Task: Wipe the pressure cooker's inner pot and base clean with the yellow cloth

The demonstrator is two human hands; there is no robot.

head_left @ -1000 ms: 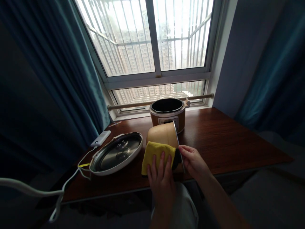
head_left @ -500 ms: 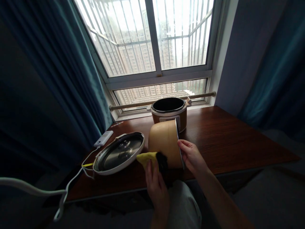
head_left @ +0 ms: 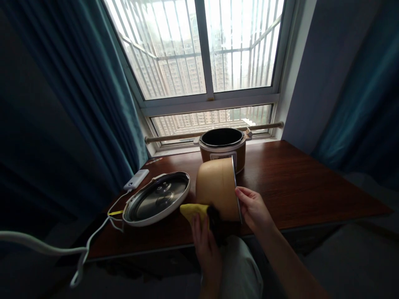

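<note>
Just in front of the cooker, the pot is tipped on its side, smooth and tan outside, its thin rim facing right, its inside hidden from where I stand. The right hand pinches that rim between thumb and fingers. The left hand has its fingers gathered on a yellow cloth, dark underneath, at the pot's lower wall.

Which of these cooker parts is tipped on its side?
The tan pot held by the right hand; the cooker body behind it stands upright, and the lid lies underside up.
</note>
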